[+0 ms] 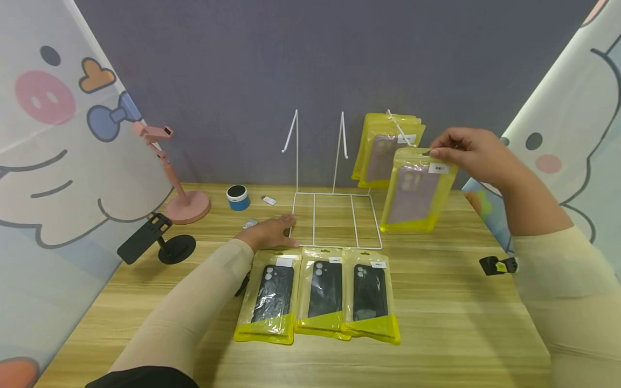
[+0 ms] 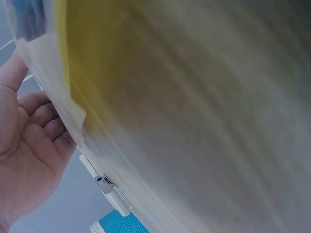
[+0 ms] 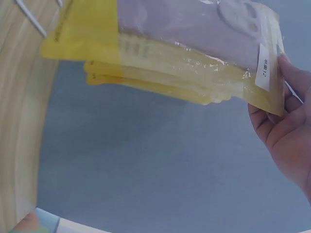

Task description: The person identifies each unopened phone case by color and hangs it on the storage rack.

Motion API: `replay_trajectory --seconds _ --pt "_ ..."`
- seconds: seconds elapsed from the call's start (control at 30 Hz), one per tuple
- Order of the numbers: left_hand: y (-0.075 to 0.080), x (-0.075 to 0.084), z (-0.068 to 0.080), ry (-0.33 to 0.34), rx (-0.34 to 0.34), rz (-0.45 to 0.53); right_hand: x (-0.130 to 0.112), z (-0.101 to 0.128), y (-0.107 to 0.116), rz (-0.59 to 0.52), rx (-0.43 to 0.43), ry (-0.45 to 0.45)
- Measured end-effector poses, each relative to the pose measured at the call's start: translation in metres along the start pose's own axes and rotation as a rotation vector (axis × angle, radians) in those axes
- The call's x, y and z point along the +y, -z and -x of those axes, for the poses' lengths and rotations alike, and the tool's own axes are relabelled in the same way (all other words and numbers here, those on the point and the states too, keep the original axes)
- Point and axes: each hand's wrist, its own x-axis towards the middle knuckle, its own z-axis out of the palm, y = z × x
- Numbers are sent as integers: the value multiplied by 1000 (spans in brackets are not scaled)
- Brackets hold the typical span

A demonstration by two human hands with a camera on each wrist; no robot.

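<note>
My right hand [image 1: 473,153] pinches the top edge of a yellow-clear packet holding a purple phone case [image 1: 412,194]. The packet hangs tilted close to the tip of the right prong on a white wire display rack [image 1: 335,247]. Farther back on that prong hang several similar phone case packets [image 1: 380,156]. My left hand [image 1: 269,233] lies at the rack's left front corner, thumb spread from the fingers, touching the base wire. Just below it, three packets with black phone cases [image 1: 326,291] lie side by side on the table. In the left wrist view a blurred packet [image 2: 97,63] hides the fingertips.
Toward the back left stand a pink lamp stand [image 1: 186,207] and a blue-white cylinder [image 1: 238,198], with a small USB stick [image 1: 268,200] nearby. A black phone stand [image 1: 177,249] is at the left. A small black object [image 1: 498,265] lies at the right edge.
</note>
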Motion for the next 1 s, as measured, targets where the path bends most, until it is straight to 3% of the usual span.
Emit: replay_trajectory --seconds 0.57,1.0 --pt "1 5 1 -3 1 5 -16 -21 -4 7 -2 0" --pt "-1 5 -1 7 4 3 -3 -46 -12 46 -45 -32"
